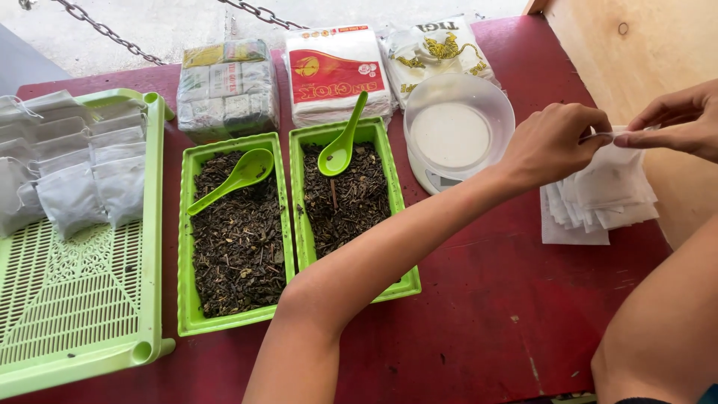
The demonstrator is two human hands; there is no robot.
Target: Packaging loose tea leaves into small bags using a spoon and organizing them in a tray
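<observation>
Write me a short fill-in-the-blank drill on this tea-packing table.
1. Each tray of loose tea holds a green ____.
2. Both hands, left hand and right hand, pinch one empty ____ above the white stack.
3. The filled bags lie on the slatted tray at the table's ____ side.

Missing: spoon; bag; left

Both forearms are bare, with no sleeve, watch or ring to see. The left hand (553, 142) and right hand (677, 120) wear no gloves. A dark cloth edge shows near the right elbow.
</observation>
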